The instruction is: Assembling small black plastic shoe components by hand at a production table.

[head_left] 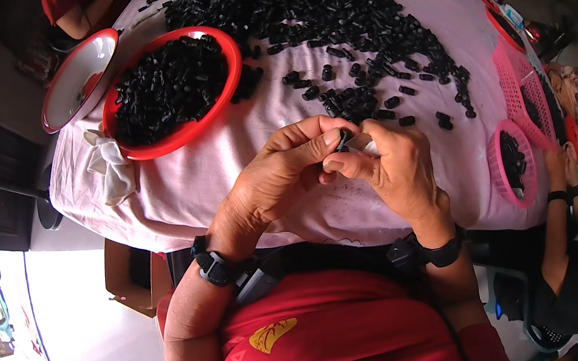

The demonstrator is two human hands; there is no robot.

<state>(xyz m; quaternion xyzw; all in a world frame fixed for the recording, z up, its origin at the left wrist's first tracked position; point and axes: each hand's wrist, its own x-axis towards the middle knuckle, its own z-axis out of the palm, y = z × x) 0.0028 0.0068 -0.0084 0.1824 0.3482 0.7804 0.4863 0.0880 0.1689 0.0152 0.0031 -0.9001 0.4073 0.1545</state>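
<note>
Pink cloth covers the table [179,188], which fills the upper half of the view and bends toward the rim. Loose black plastic pieces [325,20] lie heaped across it from 12 o'clock toward 2 o'clock, thinning to scattered ones near the middle. At 10 o'clock a red bowl [231,59] is full of the same pieces, and a second red bowl with a white inside [79,77] leans against its far left edge. A crumpled white cloth [114,168] lies just below them at the table's edge.

At the centre, the left hand [278,178] and the right hand [394,166] meet over the near edge of the table. Both have fingers curled, thumb and forefinger pressed together, pinching one small black piece [343,137] between them; the fingertips of the two hands touch around it.

At 3 o'clock two pink baskets [516,163] stand by another person's hand [561,168].
</note>
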